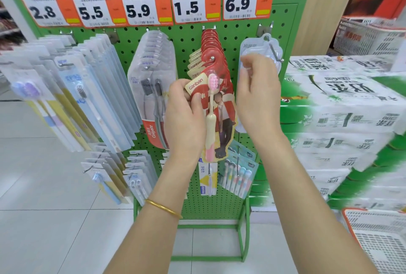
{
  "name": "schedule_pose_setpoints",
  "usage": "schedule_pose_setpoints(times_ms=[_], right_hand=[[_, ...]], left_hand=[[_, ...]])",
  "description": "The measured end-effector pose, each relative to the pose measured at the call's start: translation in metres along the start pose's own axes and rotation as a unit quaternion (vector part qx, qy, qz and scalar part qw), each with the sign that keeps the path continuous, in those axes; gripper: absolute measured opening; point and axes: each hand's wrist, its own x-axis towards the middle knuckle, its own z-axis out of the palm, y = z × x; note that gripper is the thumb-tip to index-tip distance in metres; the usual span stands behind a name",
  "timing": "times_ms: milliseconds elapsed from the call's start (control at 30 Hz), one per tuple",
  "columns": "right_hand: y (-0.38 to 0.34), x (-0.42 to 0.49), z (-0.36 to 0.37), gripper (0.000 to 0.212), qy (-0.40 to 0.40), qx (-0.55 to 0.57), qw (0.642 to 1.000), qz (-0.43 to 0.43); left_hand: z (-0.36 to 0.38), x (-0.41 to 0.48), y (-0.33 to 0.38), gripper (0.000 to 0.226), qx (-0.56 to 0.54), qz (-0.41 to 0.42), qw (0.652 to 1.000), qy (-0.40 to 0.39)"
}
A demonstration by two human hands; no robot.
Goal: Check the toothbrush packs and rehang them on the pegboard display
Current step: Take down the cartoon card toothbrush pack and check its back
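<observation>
A green pegboard (189, 38) carries hooks of toothbrush packs under orange price tags. My left hand (184, 115) grips the front red canban pack (219, 97), which holds a pink and cream toothbrush and hangs from the middle hook with several like packs behind it. My right hand (256, 93) pinches the upper part of a clear blister pack (261, 54) that hangs on the rightmost hook (275, 54). My right palm hides most of that pack.
Colgate packs (153, 97) hang left of the red ones, and rows of pale blue packs (87, 97) fill the far left. Smaller packs (237, 177) hang lower down. Stacked tissue cases (342, 124) stand close on the right, with white baskets (377, 243) near them.
</observation>
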Motion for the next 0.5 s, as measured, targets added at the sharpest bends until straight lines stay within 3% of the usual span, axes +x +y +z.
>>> schedule_pose_setpoints(times_ms=[200,500], right_hand=[[-0.009,0.057,0.009,0.032,-0.087,-0.044,0.995,-0.009],[-0.010,0.084,0.021,0.012,-0.163,-0.032,0.986,0.017]], left_hand=[[0.000,0.005,-0.003,0.025,0.057,0.023,0.998,-0.007],[0.002,0.005,0.002,0.045,0.210,0.132,0.967,0.066]])
